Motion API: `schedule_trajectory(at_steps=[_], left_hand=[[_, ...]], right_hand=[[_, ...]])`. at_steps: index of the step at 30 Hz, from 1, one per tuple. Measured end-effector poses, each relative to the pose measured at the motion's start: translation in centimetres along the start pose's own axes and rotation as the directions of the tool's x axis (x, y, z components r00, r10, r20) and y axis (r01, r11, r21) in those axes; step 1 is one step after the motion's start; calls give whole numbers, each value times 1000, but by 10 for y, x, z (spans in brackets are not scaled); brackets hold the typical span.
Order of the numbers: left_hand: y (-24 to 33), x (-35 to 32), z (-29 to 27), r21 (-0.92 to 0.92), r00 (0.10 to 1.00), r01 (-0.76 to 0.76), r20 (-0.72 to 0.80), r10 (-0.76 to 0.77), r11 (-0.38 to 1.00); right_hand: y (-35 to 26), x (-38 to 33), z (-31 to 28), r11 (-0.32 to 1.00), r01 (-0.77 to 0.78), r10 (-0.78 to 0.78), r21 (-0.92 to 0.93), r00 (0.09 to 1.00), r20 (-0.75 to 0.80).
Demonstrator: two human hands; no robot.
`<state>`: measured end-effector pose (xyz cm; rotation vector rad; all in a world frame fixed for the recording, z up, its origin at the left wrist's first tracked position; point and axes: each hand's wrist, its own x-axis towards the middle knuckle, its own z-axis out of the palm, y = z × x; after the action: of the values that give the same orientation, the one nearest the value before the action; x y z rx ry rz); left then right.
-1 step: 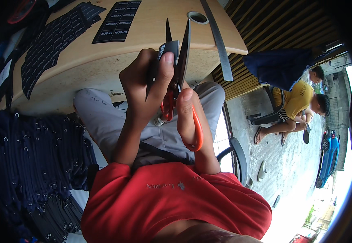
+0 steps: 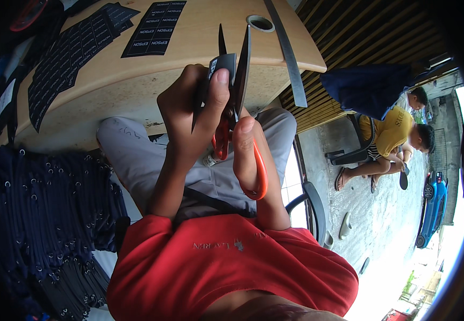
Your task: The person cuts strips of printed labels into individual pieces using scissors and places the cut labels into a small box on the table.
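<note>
My left hand (image 2: 189, 104) is closed on a small dark label piece (image 2: 226, 63) with white print, its thumb pressed on the face. To its right, my right hand (image 2: 246, 155) grips scissors (image 2: 242, 75) with red-orange handles, the thumb through one loop. The blades point away from me and stand apart, with the label piece between them. A dark pointed end of a piece hangs below my left palm. The other fingers of my right hand are mostly hidden behind the handles. On the wooden table (image 2: 210, 45) lies a black sheet of printed labels (image 2: 154, 29).
More label sheets (image 2: 74, 51) overlap at the table's left. A tape roll (image 2: 260, 23) and a metal ruler (image 2: 287, 53) lie at its right, the ruler overhanging the edge. Dark lanyard straps (image 2: 55, 203) hang at lower left. Two people (image 2: 389, 131) sit at far right.
</note>
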<state>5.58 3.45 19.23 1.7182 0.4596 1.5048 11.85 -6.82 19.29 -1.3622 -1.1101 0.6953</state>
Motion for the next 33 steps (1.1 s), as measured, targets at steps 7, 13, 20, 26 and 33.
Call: schedule_trajectory(at_steps=[7, 13, 20, 26, 33], left_hand=[[1, -1, 0, 6, 1000, 8, 2, -8, 1000], [1, -2, 2, 3, 1000, -15, -26, 16, 1000], [0, -3, -1, -8, 999, 23, -28, -24, 1000], [3, -2, -2, 21, 1000, 1, -20, 0, 1000], [4, -3, -4, 28, 1000, 27, -13, -27, 999]], right_hand=[[-1, -1, 0, 1000, 3, -4, 7, 1000, 6], [3, 2, 0, 999, 45, -45, -8, 999, -2], [5, 3, 3, 994, 105, -106, -32, 994, -22], [1, 3, 2, 989, 119, -122, -86, 992, -31], [-5, 0, 3, 995, 42, -44, -91, 999, -24]])
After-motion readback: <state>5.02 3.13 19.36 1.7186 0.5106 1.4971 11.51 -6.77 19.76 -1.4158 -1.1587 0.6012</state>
